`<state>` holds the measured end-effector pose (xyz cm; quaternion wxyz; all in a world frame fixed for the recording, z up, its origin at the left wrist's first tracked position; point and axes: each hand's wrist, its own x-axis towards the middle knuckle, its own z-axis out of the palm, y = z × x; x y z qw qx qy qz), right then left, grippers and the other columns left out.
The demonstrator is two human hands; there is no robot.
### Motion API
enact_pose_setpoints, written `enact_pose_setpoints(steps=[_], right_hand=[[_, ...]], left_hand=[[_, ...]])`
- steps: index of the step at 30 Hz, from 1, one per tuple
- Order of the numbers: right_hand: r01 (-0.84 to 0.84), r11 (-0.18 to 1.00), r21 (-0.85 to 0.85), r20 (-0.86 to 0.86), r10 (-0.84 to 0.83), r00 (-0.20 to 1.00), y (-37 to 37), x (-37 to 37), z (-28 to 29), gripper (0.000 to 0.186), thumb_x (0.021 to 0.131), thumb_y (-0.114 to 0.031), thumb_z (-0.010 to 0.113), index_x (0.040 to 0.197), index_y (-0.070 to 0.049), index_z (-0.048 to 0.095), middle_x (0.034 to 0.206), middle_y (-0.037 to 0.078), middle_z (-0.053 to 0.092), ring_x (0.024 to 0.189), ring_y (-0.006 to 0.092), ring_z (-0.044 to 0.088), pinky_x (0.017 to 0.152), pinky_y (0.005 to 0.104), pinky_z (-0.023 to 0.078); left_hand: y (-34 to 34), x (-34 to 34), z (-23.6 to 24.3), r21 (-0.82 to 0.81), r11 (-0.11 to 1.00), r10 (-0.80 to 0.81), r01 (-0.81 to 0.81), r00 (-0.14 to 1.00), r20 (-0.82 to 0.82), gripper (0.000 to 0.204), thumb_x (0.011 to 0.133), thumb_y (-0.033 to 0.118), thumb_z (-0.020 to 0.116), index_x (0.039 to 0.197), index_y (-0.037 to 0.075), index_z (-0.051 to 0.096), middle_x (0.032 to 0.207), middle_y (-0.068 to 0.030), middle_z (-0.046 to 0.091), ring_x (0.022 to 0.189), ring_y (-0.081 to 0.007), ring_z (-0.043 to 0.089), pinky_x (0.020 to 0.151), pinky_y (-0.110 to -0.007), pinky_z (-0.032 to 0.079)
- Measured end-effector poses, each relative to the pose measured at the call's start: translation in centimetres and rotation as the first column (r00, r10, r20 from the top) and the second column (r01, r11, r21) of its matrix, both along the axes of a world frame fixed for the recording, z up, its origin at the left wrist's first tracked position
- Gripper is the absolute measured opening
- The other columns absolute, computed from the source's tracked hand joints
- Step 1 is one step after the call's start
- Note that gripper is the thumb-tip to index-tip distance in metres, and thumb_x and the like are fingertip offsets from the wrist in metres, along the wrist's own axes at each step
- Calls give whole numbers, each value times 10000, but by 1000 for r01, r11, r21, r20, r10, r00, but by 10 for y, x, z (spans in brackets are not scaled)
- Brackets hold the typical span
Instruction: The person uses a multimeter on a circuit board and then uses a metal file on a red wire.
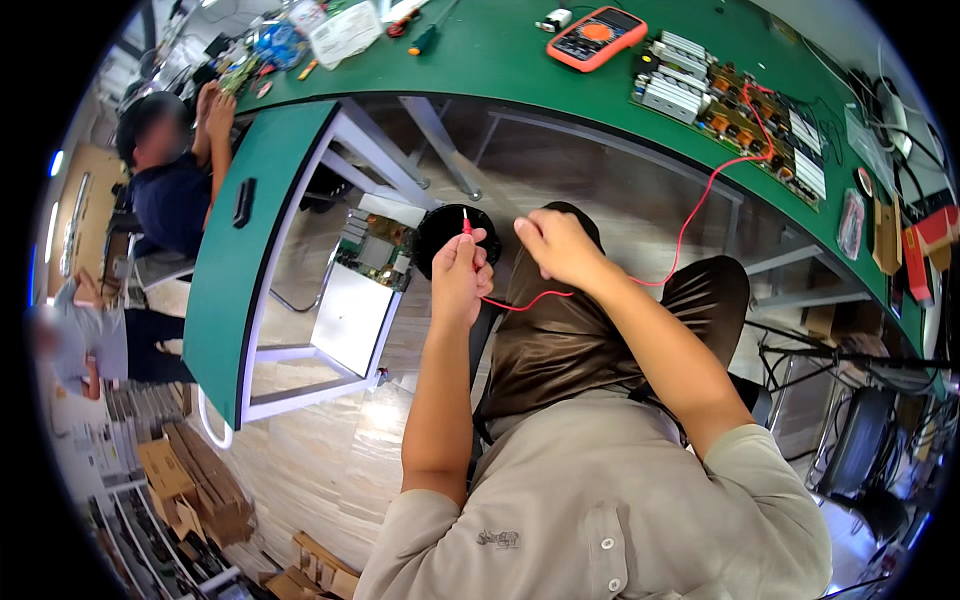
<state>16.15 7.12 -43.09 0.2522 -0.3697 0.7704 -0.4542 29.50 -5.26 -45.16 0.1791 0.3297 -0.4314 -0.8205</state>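
Note:
My left hand is closed around a red multimeter probe, tip pointing up, held over my lap below the table edge. Its red lead wire loops from the probe past my knee and up onto the green table, ending near a green circuit board. My right hand hovers just right of the probe with curled fingers, close to the wire; whether it pinches the wire I cannot tell. An orange multimeter lies on the table beside the board.
Under the table stand a black round object and a metal-cased circuit board. A green side table extends left. Two other people sit at far left. Cardboard pieces lie on the floor. Cables and tools crowd the right.

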Motion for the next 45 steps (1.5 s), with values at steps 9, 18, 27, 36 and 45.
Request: enact_pose_setpoints(steps=[9, 18, 27, 36, 45], right_hand=[[39, 998, 56, -89, -34, 995, 22, -5, -34, 343, 919, -257, 543, 782, 52, 604, 703, 267, 613, 708, 463, 602, 649, 498, 481], [80, 997, 2, -34, -80, 996, 11, -13, -39, 356, 916, -263, 546, 740, 43, 593, 726, 267, 610, 722, 456, 607, 643, 486, 476], [167, 984, 55, -87, -162, 983, -21, -44, -83, 351, 916, -268, 532, 784, 41, 633, 770, 279, 619, 778, 467, 604, 689, 511, 485], [10, 997, 82, -40, -7, 999, -18, -7, -33, 333, 926, -282, 525, 799, 18, 598, 747, 246, 630, 749, 449, 614, 671, 506, 488], [6, 995, 103, -79, 2, 997, -33, -16, -21, 328, 921, -300, 529, 813, -5, 624, 772, 246, 637, 755, 449, 616, 661, 505, 500]], left_hand=[[17, -42, -21, 20, 997, -77, 77, 996, 40, 178, 1016, 222, 465, 1007, 59, 534, 671, 29, 420, 464, -44, 329, 389, -207, 248], [11, -46, -19, 59, 997, -60, 56, 996, 67, 195, 1018, 226, 460, 1004, 49, 539, 660, 29, 420, 457, -39, 320, 379, -205, 238], [13, -49, -11, 51, 995, -88, 88, 996, -4, 205, 1019, 240, 457, 1049, 62, 554, 665, 17, 435, 459, -54, 342, 387, -216, 254], [-9, -37, -18, 47, 999, -25, 24, 999, 21, 192, 1030, 245, 416, 986, 85, 513, 686, 9, 462, 451, -53, 337, 385, -208, 257], [-19, -25, -14, 59, 997, 55, -58, 997, 53, 184, 1026, 261, 435, 979, 102, 516, 663, 24, 430, 442, -53, 327, 378, -210, 248]])
